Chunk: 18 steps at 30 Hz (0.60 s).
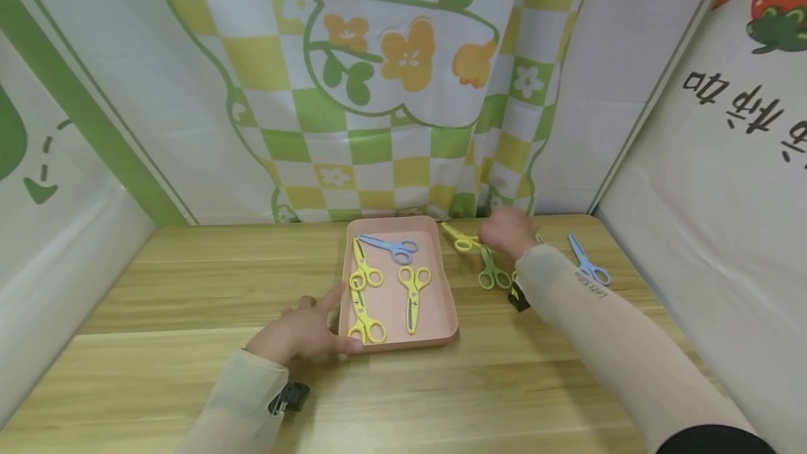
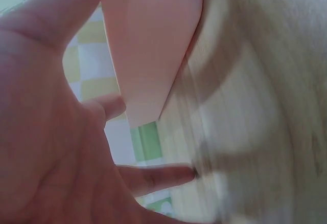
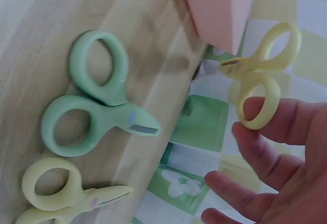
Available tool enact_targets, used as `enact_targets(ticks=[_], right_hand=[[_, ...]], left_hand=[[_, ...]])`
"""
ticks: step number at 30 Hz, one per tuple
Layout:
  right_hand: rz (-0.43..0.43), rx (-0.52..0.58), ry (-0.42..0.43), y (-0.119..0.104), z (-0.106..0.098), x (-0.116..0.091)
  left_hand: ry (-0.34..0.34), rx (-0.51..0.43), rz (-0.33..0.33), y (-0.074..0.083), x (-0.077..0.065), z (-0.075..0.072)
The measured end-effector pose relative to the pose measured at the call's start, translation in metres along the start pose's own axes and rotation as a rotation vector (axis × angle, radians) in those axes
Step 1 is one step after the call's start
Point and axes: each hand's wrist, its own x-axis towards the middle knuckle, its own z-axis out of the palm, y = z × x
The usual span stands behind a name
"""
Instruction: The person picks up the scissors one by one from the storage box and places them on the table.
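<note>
My right hand (image 1: pixel 507 232) pinches one handle ring of a pair of yellow scissors (image 3: pixel 260 65), raised off the table beside the tray's far right corner. Close by on the table lie green scissors (image 3: pixel 99 93) and another yellow pair (image 3: pixel 56 188), which my wrist mostly hides in the head view. My left hand (image 1: pixel 302 331) rests against the left side and near left corner of the pink tray (image 1: pixel 435 331), fingers spread and fairly straight. Inside that tray are blue scissors (image 1: pixel 398 251) and three yellow pairs: one upper left (image 1: pixel 366 275), one lower left (image 1: pixel 366 324), one at right (image 1: pixel 413 293).
Farther right on the wooden table (image 1: pixel 189 300) lie blue scissors (image 1: pixel 589 265). A checked green and yellow curtain (image 1: pixel 403 146) hangs along the table's back edge. White printed panels stand at both sides.
</note>
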Motion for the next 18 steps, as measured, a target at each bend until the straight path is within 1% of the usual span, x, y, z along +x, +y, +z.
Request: enact_targets(ticks=[3, 6, 8, 10, 15, 18], right_hand=[[0.009, -0.055, -0.027, -0.001, 0.006, -0.002], [-0.021, -0.132, -0.082, -0.003, 0.012, -0.004], [-0.043, -0.166, -0.1, -0.005, 0.017, -0.005], [-0.051, -0.172, -0.105, -0.008, 0.021, -0.006], [-0.036, -0.151, -0.1, -0.016, 0.034, -0.007], [-0.032, -0.168, -0.14, -0.019, 0.037, -0.01]], left_hand=[[-0.014, -0.019, -0.018, -0.001, 0.0, -0.001], [-0.026, -0.039, -0.028, -0.003, 0.0, -0.003], [-0.035, -0.045, -0.035, -0.004, 0.0, -0.003], [-0.04, -0.041, -0.038, -0.005, -0.001, -0.003], [-0.044, -0.034, -0.042, -0.005, -0.001, -0.003], [-0.041, -0.028, -0.04, -0.005, -0.001, -0.003]])
